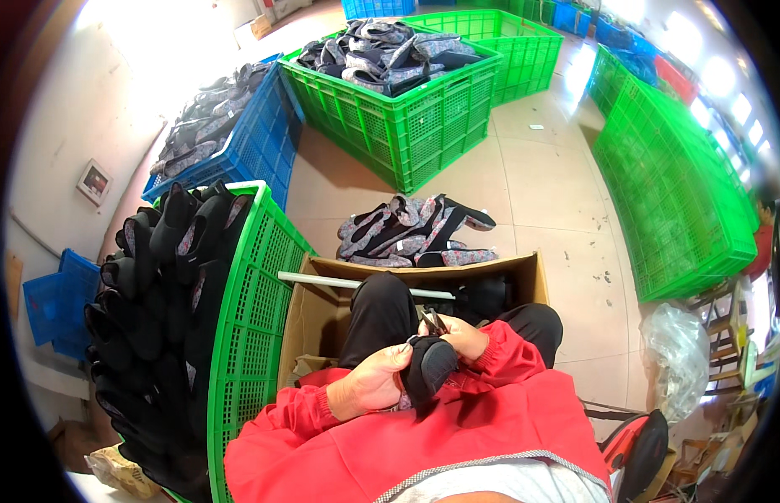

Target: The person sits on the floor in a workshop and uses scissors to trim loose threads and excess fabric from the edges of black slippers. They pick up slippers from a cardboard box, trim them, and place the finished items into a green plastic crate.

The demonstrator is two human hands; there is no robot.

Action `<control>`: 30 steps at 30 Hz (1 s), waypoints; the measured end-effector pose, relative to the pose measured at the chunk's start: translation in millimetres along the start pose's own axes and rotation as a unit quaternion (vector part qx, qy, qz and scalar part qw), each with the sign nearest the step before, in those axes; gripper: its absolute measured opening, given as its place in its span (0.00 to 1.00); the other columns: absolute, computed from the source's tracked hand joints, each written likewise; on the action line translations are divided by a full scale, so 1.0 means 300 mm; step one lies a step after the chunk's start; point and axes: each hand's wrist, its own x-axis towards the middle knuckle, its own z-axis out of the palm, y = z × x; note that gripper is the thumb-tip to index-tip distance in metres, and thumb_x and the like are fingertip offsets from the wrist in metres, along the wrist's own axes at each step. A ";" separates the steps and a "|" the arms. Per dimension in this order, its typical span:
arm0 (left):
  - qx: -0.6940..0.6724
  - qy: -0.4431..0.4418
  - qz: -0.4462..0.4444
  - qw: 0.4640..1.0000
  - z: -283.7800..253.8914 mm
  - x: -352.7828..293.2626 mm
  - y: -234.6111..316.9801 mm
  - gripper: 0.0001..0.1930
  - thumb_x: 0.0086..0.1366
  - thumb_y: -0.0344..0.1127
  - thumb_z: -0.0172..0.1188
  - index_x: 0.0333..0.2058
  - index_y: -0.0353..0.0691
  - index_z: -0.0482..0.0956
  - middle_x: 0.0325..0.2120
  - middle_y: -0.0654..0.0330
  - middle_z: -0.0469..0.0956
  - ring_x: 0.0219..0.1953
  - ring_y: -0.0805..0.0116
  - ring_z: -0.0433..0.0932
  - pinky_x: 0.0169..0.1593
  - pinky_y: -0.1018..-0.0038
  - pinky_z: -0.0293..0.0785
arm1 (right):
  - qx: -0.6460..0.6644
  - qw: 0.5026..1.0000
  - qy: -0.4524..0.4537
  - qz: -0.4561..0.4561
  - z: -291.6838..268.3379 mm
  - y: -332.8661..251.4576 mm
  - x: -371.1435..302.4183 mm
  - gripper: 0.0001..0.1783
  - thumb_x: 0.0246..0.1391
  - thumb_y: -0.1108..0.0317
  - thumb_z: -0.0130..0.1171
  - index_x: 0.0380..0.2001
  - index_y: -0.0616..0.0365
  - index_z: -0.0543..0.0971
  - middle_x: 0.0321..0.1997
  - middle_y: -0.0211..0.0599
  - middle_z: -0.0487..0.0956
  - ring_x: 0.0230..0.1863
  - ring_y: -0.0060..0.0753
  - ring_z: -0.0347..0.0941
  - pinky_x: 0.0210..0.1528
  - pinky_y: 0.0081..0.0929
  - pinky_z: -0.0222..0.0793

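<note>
In my lap, my left hand grips a black soft shoe with its rounded end toward me. My right hand is closed at the shoe's far side, around a small dark tool that looks like thread snips; its blades are partly hidden. An open cardboard box stands around my knees, with a white rod lying across it and dark items inside. Beyond the box, several patterned grey-and-black soft shoes lie in a pile on the floor.
At my left stands a green crate heaped with black shoes. Farther off are a blue crate and a green crate, both filled with patterned shoes. Tall green crates and a clear plastic bag stand at right.
</note>
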 end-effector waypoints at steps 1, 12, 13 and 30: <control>-0.017 0.013 -0.011 1.000 -0.006 0.012 0.002 0.23 0.68 0.45 0.57 0.53 0.34 0.71 0.49 0.55 0.77 0.47 0.62 0.77 0.55 0.63 0.73 | 0.002 1.000 -0.016 0.003 -0.036 0.037 0.004 0.13 0.52 0.68 0.58 0.42 0.55 0.74 0.28 0.20 0.73 0.20 0.11 0.63 0.21 0.12 0.56; 0.022 -0.043 0.230 0.972 -0.068 -0.068 0.197 0.26 0.70 0.50 0.44 0.56 0.37 0.69 0.54 0.50 0.74 0.56 0.52 0.73 0.63 0.52 0.65 | 0.067 0.993 0.084 -0.038 -0.055 0.211 0.013 0.14 0.60 0.57 0.58 0.43 0.54 0.76 0.30 0.25 0.77 0.16 0.12 0.60 0.18 0.16 0.53; 0.267 0.004 0.337 0.903 -0.090 -0.072 0.224 0.26 0.69 0.51 0.45 0.58 0.39 0.67 0.55 0.51 0.73 0.57 0.52 0.72 0.63 0.51 0.64 | 0.075 0.992 0.092 -0.031 -0.063 0.211 0.003 0.14 0.61 0.57 0.57 0.42 0.54 0.75 0.31 0.27 0.78 0.15 0.13 0.58 0.17 0.16 0.52; 0.135 0.474 0.481 0.725 -0.307 -0.050 0.250 0.09 0.70 0.36 0.53 0.43 0.38 0.75 0.33 0.61 0.76 0.34 0.75 0.72 0.40 0.74 0.71 | 0.053 0.927 0.289 -0.235 -0.045 0.050 -0.010 0.12 0.54 0.71 0.66 0.41 0.61 0.76 0.34 0.29 0.77 0.29 0.17 0.71 0.32 0.17 0.67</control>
